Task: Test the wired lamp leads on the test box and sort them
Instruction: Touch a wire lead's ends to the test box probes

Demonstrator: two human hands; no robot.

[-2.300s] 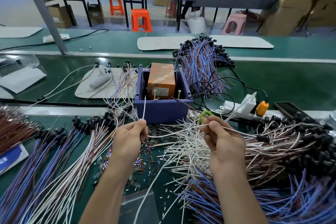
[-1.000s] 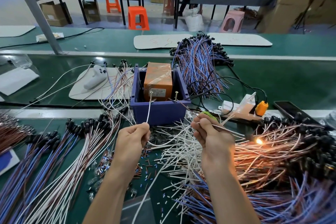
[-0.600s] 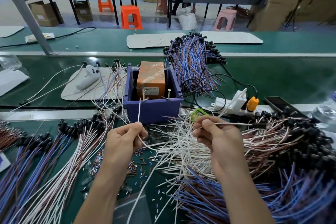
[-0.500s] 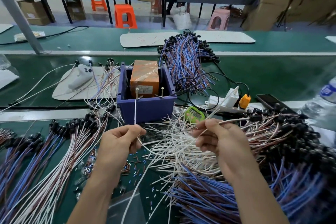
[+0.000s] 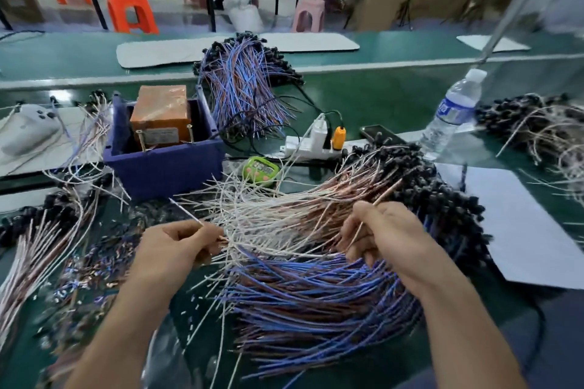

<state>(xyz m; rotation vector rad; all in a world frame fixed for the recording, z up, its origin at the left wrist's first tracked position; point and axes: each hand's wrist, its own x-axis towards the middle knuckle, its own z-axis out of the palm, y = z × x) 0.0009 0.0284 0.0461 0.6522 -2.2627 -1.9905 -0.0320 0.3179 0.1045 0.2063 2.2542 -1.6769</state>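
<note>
The white lead [image 5: 186, 213] in hand is off the test box [image 5: 164, 164], held low over the heap of leads [image 5: 300, 262] before it: my left hand [image 5: 180, 246] has fingers pinched on its end, my right hand [image 5: 388, 237] closed around a tan wire [image 5: 387, 191]. A fanned row of leads [image 5: 34, 249] at the counter's [image 5: 379, 98] left looks sorted, but the heap appears mostly untested, so the bulk of the job remains.

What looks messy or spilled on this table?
Tiny cut wire bits lie scattered over the green table by the left hand, like spilled crumbs. They are loose, not heaped together like the leads. Nothing else looks spilled or broken.
</note>
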